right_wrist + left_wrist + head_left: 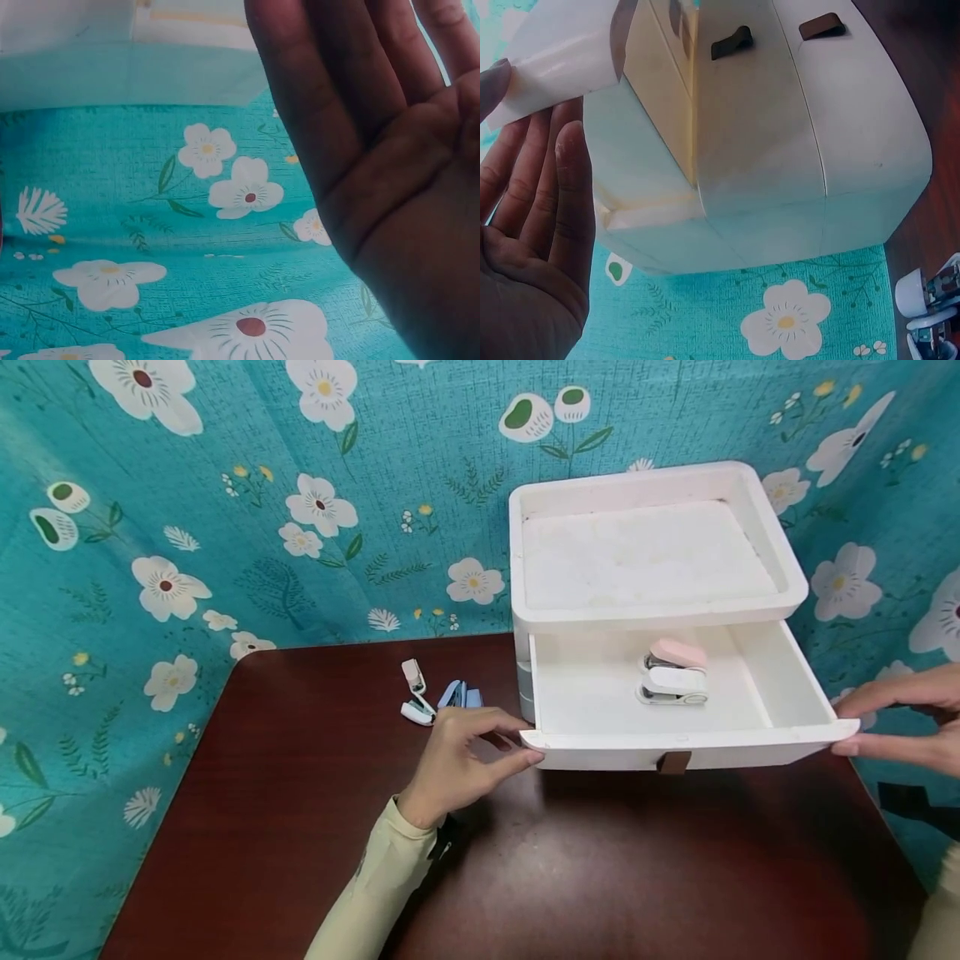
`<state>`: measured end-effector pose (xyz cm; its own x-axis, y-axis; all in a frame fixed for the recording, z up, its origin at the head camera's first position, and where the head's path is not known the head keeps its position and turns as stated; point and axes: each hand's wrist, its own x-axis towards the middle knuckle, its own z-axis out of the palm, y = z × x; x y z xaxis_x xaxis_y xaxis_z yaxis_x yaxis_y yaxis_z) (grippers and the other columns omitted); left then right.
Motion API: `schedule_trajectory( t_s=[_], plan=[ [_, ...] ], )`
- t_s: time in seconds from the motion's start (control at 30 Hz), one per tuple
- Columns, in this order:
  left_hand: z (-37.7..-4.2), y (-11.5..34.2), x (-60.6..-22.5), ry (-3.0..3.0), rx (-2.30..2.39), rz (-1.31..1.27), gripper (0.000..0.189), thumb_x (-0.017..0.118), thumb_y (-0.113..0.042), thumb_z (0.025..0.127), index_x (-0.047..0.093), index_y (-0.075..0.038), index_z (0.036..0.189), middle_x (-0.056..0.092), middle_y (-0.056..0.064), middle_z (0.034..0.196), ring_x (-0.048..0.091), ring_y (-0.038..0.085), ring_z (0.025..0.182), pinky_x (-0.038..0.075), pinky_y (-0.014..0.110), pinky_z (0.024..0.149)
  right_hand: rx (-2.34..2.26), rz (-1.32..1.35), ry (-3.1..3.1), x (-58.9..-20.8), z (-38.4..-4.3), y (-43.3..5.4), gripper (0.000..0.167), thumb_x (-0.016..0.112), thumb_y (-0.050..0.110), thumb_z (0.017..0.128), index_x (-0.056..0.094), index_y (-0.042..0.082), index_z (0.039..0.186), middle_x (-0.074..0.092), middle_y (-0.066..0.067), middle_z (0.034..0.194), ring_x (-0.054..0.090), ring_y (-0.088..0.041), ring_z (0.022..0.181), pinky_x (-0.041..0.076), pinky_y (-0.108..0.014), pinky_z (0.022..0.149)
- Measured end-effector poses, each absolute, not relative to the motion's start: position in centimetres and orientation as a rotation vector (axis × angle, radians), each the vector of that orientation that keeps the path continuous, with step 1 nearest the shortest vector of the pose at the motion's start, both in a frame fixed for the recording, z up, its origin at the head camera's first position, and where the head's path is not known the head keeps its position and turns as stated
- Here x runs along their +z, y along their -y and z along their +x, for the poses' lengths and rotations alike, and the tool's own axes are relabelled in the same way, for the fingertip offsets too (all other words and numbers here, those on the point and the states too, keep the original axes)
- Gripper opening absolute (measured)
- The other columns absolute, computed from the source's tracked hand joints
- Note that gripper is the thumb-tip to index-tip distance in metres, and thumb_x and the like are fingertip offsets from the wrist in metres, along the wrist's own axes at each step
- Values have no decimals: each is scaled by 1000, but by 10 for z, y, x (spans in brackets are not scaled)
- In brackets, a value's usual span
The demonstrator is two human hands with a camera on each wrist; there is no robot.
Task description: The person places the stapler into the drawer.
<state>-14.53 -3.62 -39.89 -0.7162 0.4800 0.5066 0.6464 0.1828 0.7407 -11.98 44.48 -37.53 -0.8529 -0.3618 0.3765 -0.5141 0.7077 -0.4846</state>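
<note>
No brand, label or writing can be read on anything in view. A white drawer (600, 702) stands pulled out toward the near side from a white storage box (652, 552), which sits at the far right of the dark brown bench (300, 827). The drawer front carries a small brown pull tab (672, 762) at its middle.

The left hand (461, 760) rests at the drawer's near left corner, fingers loosely extended, with the fingertips touching the edge of the drawer front; it grips nothing. The right hand (900, 718) is at the drawer's near right corner, fingers straight and touching that end of the front panel. Both wrist views show flat, open palms.

Inside the drawer, toward the far middle, lie a pink stapler (677, 652) and a white stapler (672, 686), touching each other.

On the bench just left of the box and beyond the left hand lie a small white stapler (415, 692) and a blue stapler (459, 695). A teal flowered cloth (225, 510) hangs behind the bench.
</note>
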Motion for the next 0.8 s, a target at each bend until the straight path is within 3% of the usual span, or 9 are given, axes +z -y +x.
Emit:
schedule_trajectory(
  t_s=[0.17, 0.37, 0.6, 0.8],
  plan=[
    [-154, 34, -399, 2270, -1586, -1037, 18, 87, -6, 82, 80, -3, 98, 80, 9, 86, 75, 12, 75, 63, 24, 71, 920, 544, 2679, -376, -120, -439, 45, 89, -20, 60, 80, 16, 87, 72, 29, 90, 63, 17, 77, 47, 1, 68],
    [-166, 30, -399, 2259, -1571, -960, 17, 86, -10, 85, 80, -3, 99, 80, 9, 88, 76, 12, 73, 63, 26, 69, 975, 326, 2682, -376, -127, -430, 26, 85, -10, 76, 78, 1, 99, 61, 45, 97, 56, 28, 86, 41, 5, 70],
    [-181, 25, -402, 2237, -1571, -834, 20, 87, -13, 85, 81, -4, 101, 81, 10, 91, 76, 13, 72, 64, 31, 66, 1007, 124, 2685, -376, -132, -422, 34, 82, 2, 86, 73, -3, 118, 52, 52, 99, 50, 26, 86, 39, 5, 68],
    [-189, 20, -403, 2205, -1590, -719, 20, 88, -14, 84, 81, -4, 100, 81, 10, 91, 76, 13, 73, 63, 29, 66, 1151, 146, 2511, -380, -140, -412, 37, 79, -6, 86, 72, -7, 122, 64, 42, 103, 60, 21, 83, 46, 2, 75]
  ],
)
